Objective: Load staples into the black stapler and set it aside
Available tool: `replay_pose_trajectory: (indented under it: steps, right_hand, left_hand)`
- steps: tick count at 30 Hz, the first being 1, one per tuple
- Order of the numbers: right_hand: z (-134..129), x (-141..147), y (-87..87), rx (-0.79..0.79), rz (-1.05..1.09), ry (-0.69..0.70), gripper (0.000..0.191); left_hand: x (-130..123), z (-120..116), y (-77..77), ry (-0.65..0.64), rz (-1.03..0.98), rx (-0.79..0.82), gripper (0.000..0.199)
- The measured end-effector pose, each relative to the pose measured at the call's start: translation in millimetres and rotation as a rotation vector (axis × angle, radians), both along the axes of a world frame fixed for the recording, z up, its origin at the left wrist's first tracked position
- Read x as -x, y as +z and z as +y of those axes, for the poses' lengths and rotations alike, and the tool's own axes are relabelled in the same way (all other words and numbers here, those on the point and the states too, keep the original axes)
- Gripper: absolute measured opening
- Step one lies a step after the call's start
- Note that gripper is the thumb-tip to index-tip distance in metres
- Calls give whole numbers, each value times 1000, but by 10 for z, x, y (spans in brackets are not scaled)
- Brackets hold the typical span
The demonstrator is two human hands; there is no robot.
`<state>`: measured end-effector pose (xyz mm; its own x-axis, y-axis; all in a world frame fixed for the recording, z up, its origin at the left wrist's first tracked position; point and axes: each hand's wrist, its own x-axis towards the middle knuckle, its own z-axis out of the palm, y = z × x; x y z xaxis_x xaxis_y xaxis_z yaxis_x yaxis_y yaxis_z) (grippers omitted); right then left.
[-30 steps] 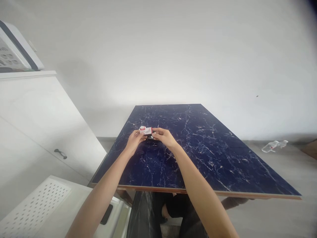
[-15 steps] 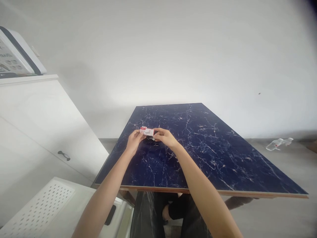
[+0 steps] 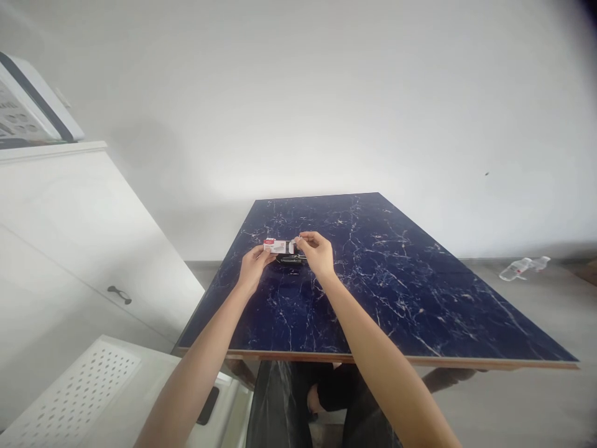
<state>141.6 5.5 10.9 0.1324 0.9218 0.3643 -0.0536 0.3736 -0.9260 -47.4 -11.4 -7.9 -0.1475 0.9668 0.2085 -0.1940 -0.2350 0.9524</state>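
Observation:
A small red-and-white cardboard box is held above the blue marbled table. My left hand grips its left end, thumb in front and fingers behind. At its right end a white flap stands out, and a dark gap shows beside it. My right hand pinches at this flap with thumb and fingertips; whether anything else is in the pinch is too small to tell. Just below the box lies a black object with a shiny metal part, partly covered by the box and my right hand.
On the left stands a white cabinet with a dark handle, a white case on top. A white perforated surface and a dark phone-like object are at lower left. A clear plastic bottle lies on the floor at right.
My right hand has moved slightly right and up from the box's end. The flap and a dark gap now show there, and more of the black object is visible. My left hand keeps its hold.

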Motion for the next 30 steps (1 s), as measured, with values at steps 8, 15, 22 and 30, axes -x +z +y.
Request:
replay_pose_trajectory:
  steps: [8,15,22,30]
  right_hand:
    - [-26,-15,-12,-13,-275,-72,19]
    - [-54,-5,-27,-70,-488,-90,14]
    - [-9,-40,-26,-15,-287,32,10]
    - [69,-48,-78,133,-191,87,31]
  left_hand:
    - [-31,-14,-4,-39,-44,22,36]
    - [-26,-2,-25,24,12,2,35]
    - [1,20,-43,46,16,-12,35]
    - [-1,-13,10,-100,-62,22,32]
